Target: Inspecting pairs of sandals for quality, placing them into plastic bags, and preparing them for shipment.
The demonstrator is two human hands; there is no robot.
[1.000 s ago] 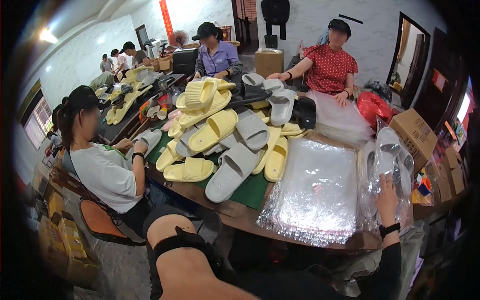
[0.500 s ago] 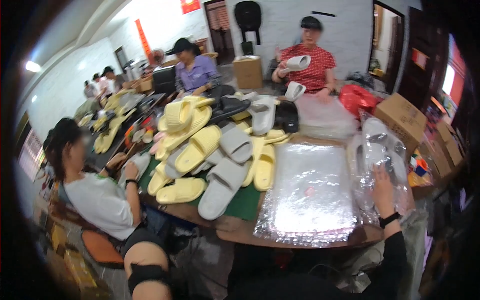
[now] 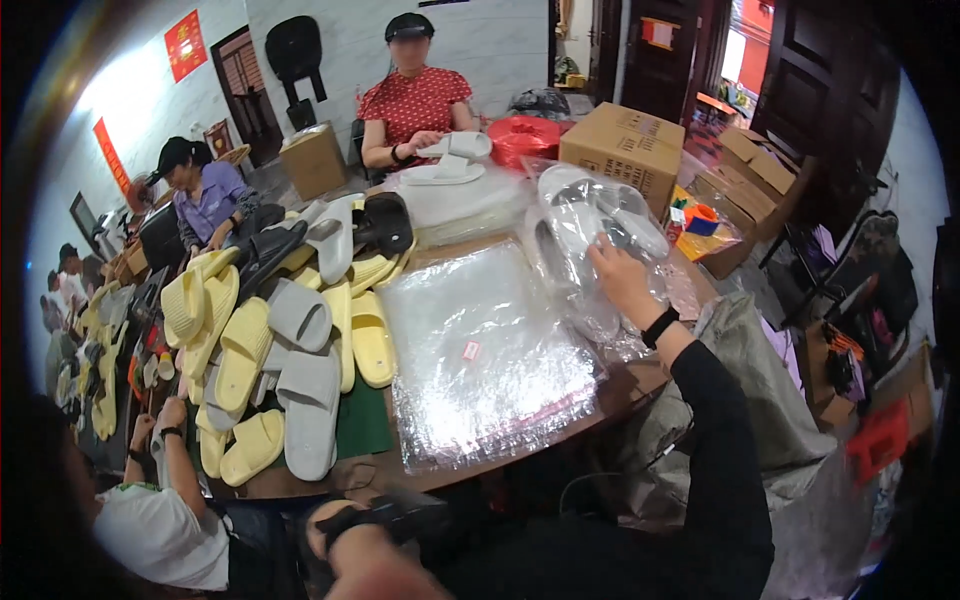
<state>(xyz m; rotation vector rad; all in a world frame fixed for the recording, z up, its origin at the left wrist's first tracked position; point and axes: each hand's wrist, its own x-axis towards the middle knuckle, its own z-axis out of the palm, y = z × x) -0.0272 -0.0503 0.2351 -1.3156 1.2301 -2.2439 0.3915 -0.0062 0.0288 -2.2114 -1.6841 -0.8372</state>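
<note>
Right hand: right hand (image 3: 618, 275) raised over the desk's right side, fingers closed on the clear plastic bag holding pale grey slippers (image 3: 590, 225) — gripping its near edge, black band on the wrist.
Left hand: left hand (image 3: 350, 535) low at the bottom edge, off the desk, black strap across it; open or closed cannot be told, nothing seen in it.
Bagged slippers: lifted at the desk's right edge, just beside the brown cardboard box (image 3: 625, 145), above the flat stack of clear plastic bags (image 3: 480, 355).
Change: grip on the same bag as half a second ago and a second ago; bag now higher and nearer the box, left arm sunk lower in view.
Meaning: bagging of this pair looks close to done — judged from both slippers sitting fully inside the plastic.
Desk: wooden desk (image 3: 610, 395) with a heap of yellow and grey foam slippers (image 3: 285, 350) on the left half.
Others: person in a red top (image 3: 415, 105) across the desk handling a white slipper; more people along the left side.
</note>
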